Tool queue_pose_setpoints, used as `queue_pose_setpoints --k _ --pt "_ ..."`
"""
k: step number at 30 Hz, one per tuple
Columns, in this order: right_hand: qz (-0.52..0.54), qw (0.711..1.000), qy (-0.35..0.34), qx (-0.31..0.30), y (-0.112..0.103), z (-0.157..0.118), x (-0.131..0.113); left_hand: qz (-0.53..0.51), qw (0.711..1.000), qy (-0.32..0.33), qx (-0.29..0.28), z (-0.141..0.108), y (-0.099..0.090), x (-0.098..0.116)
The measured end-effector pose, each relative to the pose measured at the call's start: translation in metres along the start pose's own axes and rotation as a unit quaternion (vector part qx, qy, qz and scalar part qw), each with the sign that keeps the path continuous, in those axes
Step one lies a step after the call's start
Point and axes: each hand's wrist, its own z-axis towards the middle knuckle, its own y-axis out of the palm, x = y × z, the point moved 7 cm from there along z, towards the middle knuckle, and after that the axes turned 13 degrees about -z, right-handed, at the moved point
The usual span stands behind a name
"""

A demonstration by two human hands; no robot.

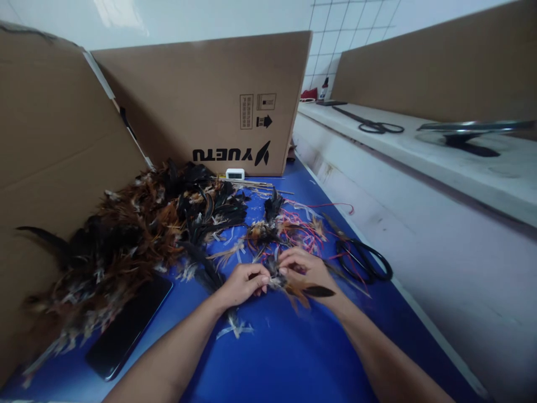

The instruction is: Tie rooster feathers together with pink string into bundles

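Left hand (247,282): fingertips pinched on the bunch (291,286).
Right hand (308,268): likewise pinched on it.
Bunch: one, feathered, between both hands, over the tabletop (277,358).
Heap (138,224): one, of feathers, at left.
Scissors (364,263): two pairs; one on the tabletop, one on the ledge (461,168).
Phone (130,327): one, beside the heap.

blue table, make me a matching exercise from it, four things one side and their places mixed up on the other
1. black smartphone
2. white digital display
3. red string
4. small feather bunch

A. strands tangled beyond the right hand
B. held between the left hand and right
C. in front of the printed cardboard
D. beside the large feather heap

Pairs: 1-D, 2-C, 3-A, 4-B
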Motion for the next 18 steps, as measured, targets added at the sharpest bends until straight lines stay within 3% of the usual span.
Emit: queue_pose_setpoints --k 5,11,18 --pt "0.089 0.991 0.074 0.075 -0.017 -0.002 -0.002 0.001 1.000 -0.005 -0.008 0.000 0.000 -0.002" --pt "0.127 0.986 0.103 0.041 -0.012 -0.001 0.006 -0.006 1.000 -0.006 -0.007 0.000 -0.001 -0.004" --pt "0.078 0.994 0.081 0.017 0.001 -0.003 0.009 0.002 1.000 -0.004 -0.006 0.000 -0.001 -0.003"
